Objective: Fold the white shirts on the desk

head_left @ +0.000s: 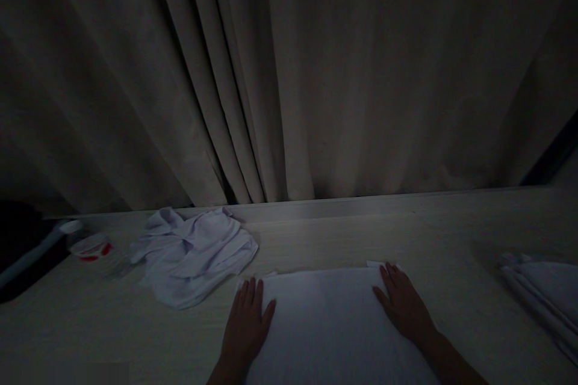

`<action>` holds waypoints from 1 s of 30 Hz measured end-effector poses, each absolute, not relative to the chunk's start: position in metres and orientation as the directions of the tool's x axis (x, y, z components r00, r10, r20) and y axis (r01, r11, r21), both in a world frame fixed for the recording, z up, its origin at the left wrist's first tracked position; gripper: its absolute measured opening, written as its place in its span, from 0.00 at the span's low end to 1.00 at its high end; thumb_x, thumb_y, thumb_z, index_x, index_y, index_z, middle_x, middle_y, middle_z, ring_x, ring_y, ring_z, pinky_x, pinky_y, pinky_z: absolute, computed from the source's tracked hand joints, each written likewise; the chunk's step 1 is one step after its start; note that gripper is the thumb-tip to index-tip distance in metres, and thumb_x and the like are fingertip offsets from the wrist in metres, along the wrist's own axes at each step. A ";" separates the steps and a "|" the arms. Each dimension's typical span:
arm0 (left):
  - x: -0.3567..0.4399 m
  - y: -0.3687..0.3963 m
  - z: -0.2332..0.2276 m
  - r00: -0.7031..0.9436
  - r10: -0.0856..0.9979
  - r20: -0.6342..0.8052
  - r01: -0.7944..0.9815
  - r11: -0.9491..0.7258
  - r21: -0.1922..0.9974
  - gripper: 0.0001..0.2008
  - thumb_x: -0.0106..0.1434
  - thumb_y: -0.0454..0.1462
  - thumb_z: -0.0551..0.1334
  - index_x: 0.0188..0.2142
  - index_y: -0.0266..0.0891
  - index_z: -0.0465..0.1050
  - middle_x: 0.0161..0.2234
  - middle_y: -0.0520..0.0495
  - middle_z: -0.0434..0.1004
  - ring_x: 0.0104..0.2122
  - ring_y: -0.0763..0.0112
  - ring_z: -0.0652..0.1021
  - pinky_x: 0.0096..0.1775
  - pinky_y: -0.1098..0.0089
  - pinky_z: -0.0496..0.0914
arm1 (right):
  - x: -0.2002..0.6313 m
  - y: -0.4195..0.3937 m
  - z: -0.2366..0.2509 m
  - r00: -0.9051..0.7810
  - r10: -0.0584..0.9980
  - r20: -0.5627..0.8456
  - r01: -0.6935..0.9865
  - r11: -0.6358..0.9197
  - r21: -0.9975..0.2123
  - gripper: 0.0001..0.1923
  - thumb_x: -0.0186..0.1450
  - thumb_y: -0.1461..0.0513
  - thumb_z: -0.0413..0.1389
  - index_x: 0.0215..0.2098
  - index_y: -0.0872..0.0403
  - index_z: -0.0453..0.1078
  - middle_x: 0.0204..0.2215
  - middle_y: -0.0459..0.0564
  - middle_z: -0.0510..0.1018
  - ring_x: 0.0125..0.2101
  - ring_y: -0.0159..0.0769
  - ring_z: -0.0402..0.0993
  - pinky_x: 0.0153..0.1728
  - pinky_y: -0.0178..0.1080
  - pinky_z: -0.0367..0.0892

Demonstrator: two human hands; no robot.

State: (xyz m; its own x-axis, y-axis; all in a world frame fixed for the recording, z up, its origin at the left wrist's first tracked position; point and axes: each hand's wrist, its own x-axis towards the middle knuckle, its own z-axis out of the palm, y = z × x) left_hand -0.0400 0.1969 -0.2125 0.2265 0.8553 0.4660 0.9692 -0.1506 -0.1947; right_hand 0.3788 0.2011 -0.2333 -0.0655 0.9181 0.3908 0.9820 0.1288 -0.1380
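A white cloth (325, 325) lies flat on the pale surface in front of me, running out of view at the bottom. On its left edge, near the far corner, rests my left hand (247, 325), palm down with the fingers stretched forward and the thumb apart. My right hand (401, 304) lies flat at the far right corner, its thumb spread over the cloth. Both hands press on the fabric without gripping it. Beyond my left hand sits a crumpled white cloth (198, 252).
To the right is a stack of folded white cloth (551, 295). A clear plastic bottle (93, 246) with a red-and-white label lies at the left, beside dark folded fabric (22, 252). Brown curtains (343, 84) hang along the back of the pale surface (334, 234). The light is dim.
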 end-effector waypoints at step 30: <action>-0.013 0.126 -0.215 0.275 0.757 0.592 0.954 -0.142 -0.263 0.33 0.60 0.49 0.53 0.61 0.36 0.52 0.58 0.36 0.64 0.59 0.51 0.64 0.54 0.53 0.64 | 0.273 0.133 -0.211 -0.337 0.826 0.452 0.905 0.416 -0.086 0.33 0.66 0.51 0.45 0.65 0.49 0.40 0.64 0.55 0.49 0.62 0.48 0.49 0.57 0.52 0.58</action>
State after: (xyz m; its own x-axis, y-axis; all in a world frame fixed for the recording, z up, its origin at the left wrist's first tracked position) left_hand -0.0129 0.1257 -0.2149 0.2753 0.7574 0.5921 0.9545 -0.1418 -0.2625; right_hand 0.2735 0.1331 -0.2112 -0.3370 0.8261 0.4517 0.9053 0.4161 -0.0855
